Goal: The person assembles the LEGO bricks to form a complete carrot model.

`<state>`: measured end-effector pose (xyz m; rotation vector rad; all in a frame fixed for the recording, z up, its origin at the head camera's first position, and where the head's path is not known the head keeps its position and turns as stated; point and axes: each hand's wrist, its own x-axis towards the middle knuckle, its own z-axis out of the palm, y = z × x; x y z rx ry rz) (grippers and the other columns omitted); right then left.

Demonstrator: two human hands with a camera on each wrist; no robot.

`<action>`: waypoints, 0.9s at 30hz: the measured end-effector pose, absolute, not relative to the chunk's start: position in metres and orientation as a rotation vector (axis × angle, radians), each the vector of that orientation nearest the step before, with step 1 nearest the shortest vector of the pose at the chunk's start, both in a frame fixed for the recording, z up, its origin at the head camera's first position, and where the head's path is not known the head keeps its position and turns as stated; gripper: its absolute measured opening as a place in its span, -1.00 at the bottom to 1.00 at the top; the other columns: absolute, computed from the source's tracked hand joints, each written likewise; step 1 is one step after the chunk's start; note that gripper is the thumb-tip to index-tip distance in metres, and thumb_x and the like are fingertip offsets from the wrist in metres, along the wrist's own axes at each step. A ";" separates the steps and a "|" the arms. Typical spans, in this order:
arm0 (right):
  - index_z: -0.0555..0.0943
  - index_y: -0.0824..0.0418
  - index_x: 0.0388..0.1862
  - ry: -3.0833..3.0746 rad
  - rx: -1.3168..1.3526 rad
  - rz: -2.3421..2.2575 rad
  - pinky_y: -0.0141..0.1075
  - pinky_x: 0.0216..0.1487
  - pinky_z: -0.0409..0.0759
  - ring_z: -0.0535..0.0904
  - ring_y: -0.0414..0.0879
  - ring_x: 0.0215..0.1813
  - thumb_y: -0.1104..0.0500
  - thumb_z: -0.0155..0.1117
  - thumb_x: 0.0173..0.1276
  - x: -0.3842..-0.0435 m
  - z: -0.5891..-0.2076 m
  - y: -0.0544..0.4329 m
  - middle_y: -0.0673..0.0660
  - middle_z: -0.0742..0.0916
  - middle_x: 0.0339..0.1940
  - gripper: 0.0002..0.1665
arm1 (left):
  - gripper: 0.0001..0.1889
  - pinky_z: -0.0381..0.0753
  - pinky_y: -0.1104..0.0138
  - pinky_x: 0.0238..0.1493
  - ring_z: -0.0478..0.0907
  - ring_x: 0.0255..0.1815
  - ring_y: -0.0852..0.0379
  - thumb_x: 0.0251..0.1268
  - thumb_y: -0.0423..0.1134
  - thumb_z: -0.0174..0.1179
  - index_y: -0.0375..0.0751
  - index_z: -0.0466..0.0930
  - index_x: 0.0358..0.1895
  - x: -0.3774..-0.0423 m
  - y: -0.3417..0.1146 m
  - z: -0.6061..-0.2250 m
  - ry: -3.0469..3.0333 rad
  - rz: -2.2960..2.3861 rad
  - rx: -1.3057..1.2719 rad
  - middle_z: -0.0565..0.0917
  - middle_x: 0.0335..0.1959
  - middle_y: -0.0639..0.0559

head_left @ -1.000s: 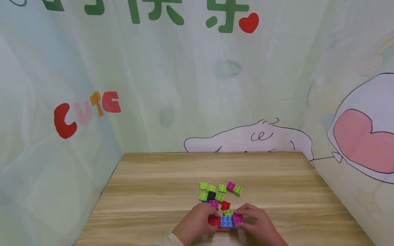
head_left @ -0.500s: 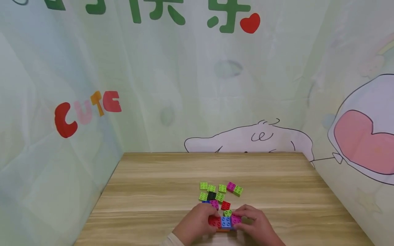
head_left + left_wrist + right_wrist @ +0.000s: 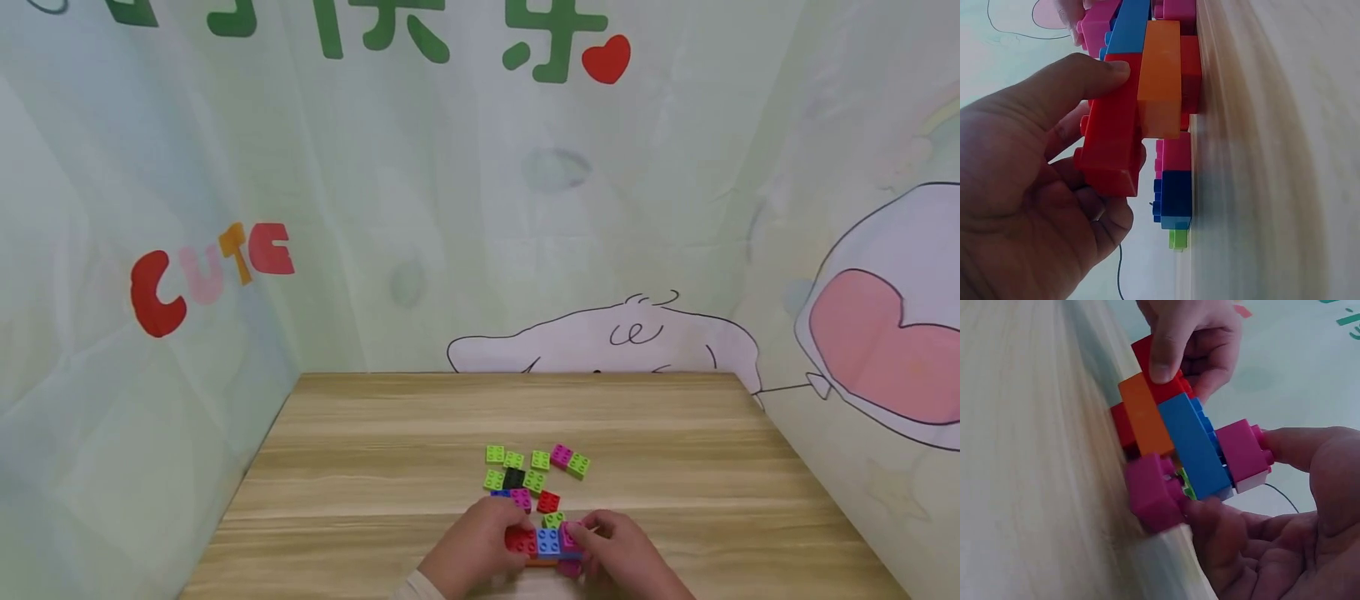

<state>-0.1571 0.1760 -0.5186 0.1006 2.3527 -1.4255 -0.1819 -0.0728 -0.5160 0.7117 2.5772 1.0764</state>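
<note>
Two hands held our brick assembly (image 3: 546, 543) at the table's (image 3: 375, 467) near edge; our left hand (image 3: 474, 546) gripped its red brick (image 3: 1110, 131) with curled fingers, and our right hand (image 3: 622, 554) pinched the magenta brick (image 3: 1244, 450) at the other end; several bricks were joined, while loose bricks (image 3: 536, 471) lay just beyond, unused, so we judged the build partway done.
</note>
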 end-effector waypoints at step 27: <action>0.59 0.20 0.31 2.454 0.047 -1.353 -0.04 -0.06 0.64 0.61 0.00 -0.04 -0.23 0.53 0.24 -0.161 -0.531 0.191 0.07 0.71 -0.01 -0.20 | -0.69 0.64 0.17 0.05 0.54 -0.13 0.32 -0.02 -0.26 0.60 0.14 0.80 -0.17 -0.186 -0.075 -0.521 2.566 1.083 0.681 0.66 -0.24 0.41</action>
